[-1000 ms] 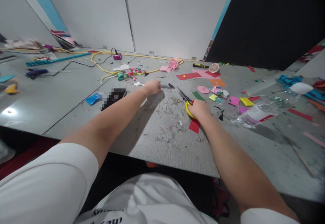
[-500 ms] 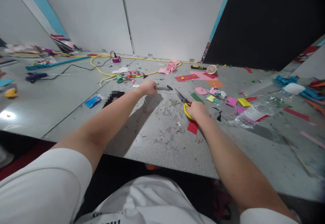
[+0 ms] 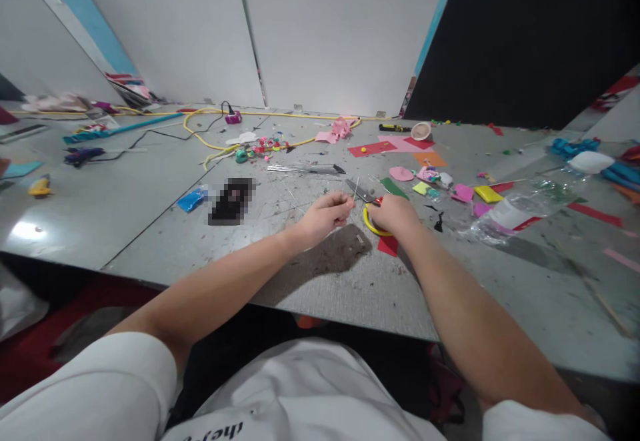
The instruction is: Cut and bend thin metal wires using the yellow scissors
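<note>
My left hand point(image 3: 327, 217) is closed in a pinch over the table's middle. A short thin pale strand point(image 3: 356, 189) stands up from its fingertips; whether it is wire or plastic I cannot tell. Close by on the right, my right hand point(image 3: 395, 214) grips scissors point(image 3: 379, 229) by their yellow and red handles. The dark blades point up and left, just behind the strand. Beyond both hands lies a long, narrow bundle of shiny thin strands point(image 3: 300, 169) with a dark tip. A red paper piece point(image 3: 388, 246) lies below the scissors.
A clear plastic bottle point(image 3: 530, 211) lies at the right. Coloured scraps, a small cup point(image 3: 421, 131) and a cutter point(image 3: 394, 128) are spread behind. To the left are a blurred dark object point(image 3: 230, 202), a blue packet point(image 3: 192, 199) and a yellow cable point(image 3: 193, 135).
My left hand has left the shiny bundle and come back toward me and right, now pinching a thin strand near the scissors. My right hand keeps the scissors at nearly the same place.
</note>
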`<state>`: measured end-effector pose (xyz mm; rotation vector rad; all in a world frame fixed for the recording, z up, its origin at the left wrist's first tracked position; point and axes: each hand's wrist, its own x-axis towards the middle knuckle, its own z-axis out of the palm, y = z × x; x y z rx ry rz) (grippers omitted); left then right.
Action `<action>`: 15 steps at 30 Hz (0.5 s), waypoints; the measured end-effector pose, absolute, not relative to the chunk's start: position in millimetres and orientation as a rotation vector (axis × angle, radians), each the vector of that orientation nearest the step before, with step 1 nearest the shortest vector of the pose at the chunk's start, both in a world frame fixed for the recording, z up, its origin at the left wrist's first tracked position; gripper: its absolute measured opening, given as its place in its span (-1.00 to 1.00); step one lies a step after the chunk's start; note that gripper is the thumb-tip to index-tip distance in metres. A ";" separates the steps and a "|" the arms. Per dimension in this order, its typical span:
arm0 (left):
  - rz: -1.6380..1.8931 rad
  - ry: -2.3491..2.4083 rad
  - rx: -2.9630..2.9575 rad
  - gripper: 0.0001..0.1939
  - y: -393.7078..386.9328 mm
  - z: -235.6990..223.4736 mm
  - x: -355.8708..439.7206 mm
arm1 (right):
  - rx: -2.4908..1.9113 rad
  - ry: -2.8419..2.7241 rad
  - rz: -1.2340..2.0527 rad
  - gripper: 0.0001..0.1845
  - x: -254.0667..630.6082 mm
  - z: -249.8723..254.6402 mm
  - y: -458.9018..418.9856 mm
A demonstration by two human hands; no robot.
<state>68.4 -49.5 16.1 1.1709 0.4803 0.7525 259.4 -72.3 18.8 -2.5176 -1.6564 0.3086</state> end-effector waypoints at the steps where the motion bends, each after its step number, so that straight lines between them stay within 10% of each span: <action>1: 0.757 0.467 1.171 -0.65 -53.2 13.3 68.6 | -2.500 -1.647 0.270 -0.57 258.3 20.2 -73.2; 15: 0.712 0.267 1.466 -0.61 -52.8 -6.3 66.5 | -1.192 -1.469 0.433 -0.76 226.7 41.6 -99.1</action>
